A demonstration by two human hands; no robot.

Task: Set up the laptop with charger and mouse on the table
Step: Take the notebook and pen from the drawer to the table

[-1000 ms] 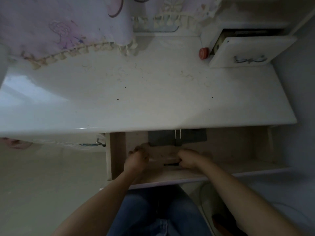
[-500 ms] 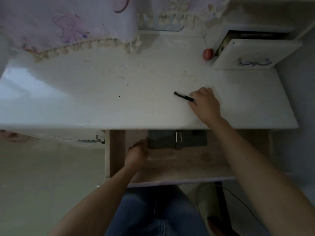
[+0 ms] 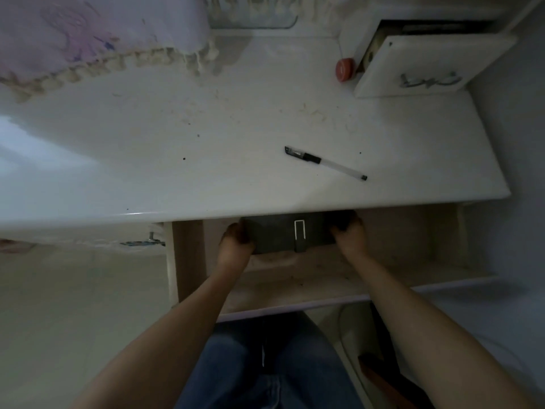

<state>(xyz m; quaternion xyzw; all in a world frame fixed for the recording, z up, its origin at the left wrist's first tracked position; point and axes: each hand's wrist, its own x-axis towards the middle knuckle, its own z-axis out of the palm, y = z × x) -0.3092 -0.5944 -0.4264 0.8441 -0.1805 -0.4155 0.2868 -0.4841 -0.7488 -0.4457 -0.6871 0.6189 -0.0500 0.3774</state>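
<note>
The dark case (image 3: 283, 236), possibly a laptop sleeve, lies in the open drawer (image 3: 324, 278), partly beneath the front edge of the table (image 3: 206, 184). My left hand (image 3: 236, 245) and right hand (image 3: 349, 242) grasp its two ends.

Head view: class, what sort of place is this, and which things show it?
Probably a home bedroom or study corner: a white desk with an open drawer, a pen on top, and a fringed embroidered cloth at the back.

You face a glossy white worktop (image 3: 206, 172) | open drawer (image 3: 427, 249) beneath | fringed cloth (image 3: 73, 39) rear left | small cabinet drawer (image 3: 413, 69) ajar rear right | pale floor (image 3: 73, 305) left | dim light
</note>
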